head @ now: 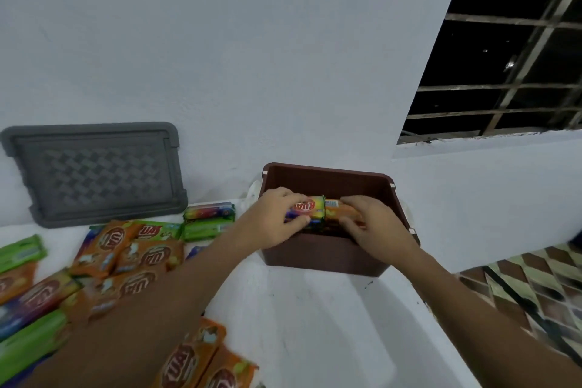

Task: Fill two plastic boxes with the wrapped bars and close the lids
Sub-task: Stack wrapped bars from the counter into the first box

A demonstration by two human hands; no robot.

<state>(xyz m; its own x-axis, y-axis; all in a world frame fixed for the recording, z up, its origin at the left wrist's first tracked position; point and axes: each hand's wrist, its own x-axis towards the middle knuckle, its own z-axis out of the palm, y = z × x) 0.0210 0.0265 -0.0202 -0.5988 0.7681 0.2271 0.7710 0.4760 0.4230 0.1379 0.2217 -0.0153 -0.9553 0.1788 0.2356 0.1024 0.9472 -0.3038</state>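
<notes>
A brown plastic box (327, 258) stands open on the white ledge against the wall. My left hand (274, 217) grips a multicoloured wrapped bar (310, 209) over the box's left side. Beside it, my right hand (374, 224) holds an orange wrapped bar (338, 209) inside the box. Both bars touch end to end just below the rim. A heap of orange, green and blue wrapped bars (126, 258) lies on the ledge to the left, partly under my left forearm.
A grey plastic lid (94, 173) leans against the wall at the left. More orange bars (201, 359) lie at the bottom edge. A barred window (504, 50) is at the upper right, and a patterned tiled floor (535, 287) lies beyond the ledge's right edge.
</notes>
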